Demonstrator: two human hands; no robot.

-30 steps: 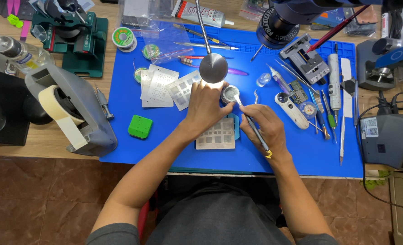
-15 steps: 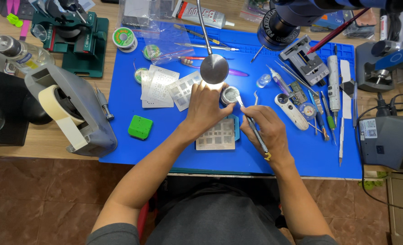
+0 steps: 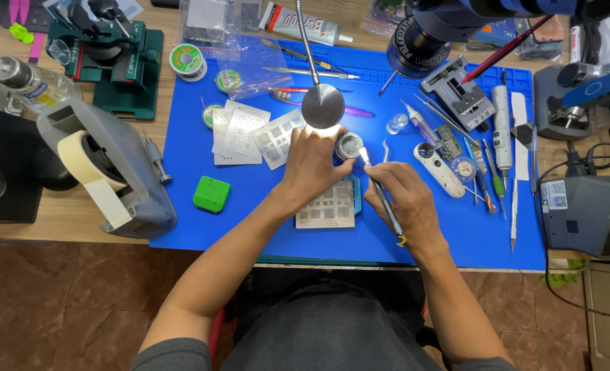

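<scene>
Two hands over blue mat (image 3: 202, 227), small round jar (image 3: 349, 145) gripped by left hand (image 3: 313, 165) fingers, thin spatula tool (image 3: 382, 196) pinched in right hand (image 3: 402, 203), tip at jar, metal stencil (image 3: 325, 209) just near.

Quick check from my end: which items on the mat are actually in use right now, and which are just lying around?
In use:
left hand steadying the small round jar
right hand holding a thin tool, tip at the jar
metal stencil plate under the hands

Lying about:
green block
tape dispenser
loose stencil sheets
solder spool
white pen-shaped tool
</scene>
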